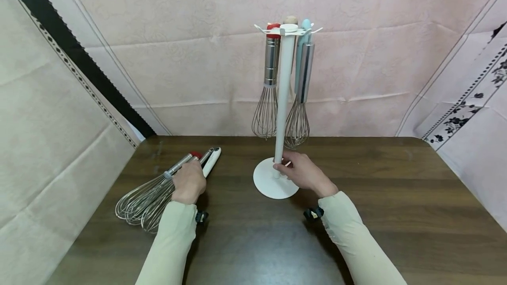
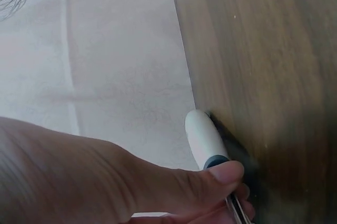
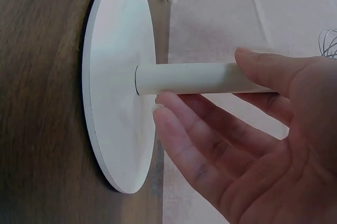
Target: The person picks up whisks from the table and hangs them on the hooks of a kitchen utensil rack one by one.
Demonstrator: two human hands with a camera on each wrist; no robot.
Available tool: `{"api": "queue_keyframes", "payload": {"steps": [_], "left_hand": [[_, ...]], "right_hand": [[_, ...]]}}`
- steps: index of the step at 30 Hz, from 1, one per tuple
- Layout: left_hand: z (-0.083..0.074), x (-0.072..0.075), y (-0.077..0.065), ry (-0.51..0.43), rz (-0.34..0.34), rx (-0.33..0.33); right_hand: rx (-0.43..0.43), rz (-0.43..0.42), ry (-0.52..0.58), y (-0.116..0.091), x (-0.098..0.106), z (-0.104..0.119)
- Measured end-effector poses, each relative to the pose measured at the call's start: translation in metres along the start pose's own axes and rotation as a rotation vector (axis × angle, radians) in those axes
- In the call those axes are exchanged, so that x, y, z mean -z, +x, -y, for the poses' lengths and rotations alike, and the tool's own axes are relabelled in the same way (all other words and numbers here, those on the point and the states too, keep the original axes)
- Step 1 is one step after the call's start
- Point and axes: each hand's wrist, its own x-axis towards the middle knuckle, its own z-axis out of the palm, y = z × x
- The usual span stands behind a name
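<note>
Several wire whisks lie in a bunch at the table's left, wire loops toward the front left. One has a red end, another a white handle. My left hand lies over their handles. In the left wrist view, its thumb and fingers pinch the shaft just below the white handle. A white stand with a round base stands upright at mid-table. Low on its pole, my right hand holds it between thumb and fingers.
On the stand's top hooks hang a red-topped steel whisk, a steel-handled whisk and a light blue handle. Pale cloth hangs behind the brown table.
</note>
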Motion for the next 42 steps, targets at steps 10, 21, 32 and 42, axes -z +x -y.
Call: {"api": "queue_keyframes", "payload": {"steps": [10, 21, 32, 42], "left_hand": [[-0.003, 0.002, 0.0, -0.073, -0.03, -0.014], [-0.005, 0.006, -0.005, -0.117, -0.144, -0.102], [-0.009, 0.012, -0.011, -0.159, -0.202, -0.177], [-0.013, 0.021, -0.02, -0.248, -0.204, -0.208]], "right_hand": [[0.011, -0.001, -0.01, 0.0, 0.0, -0.002], [0.004, -0.002, -0.021, 0.0, 0.001, 0.0], [0.006, 0.001, -0.026, -0.001, -0.002, 0.0], [0.012, -0.005, -0.023, -0.001, -0.001, 0.0]]}}
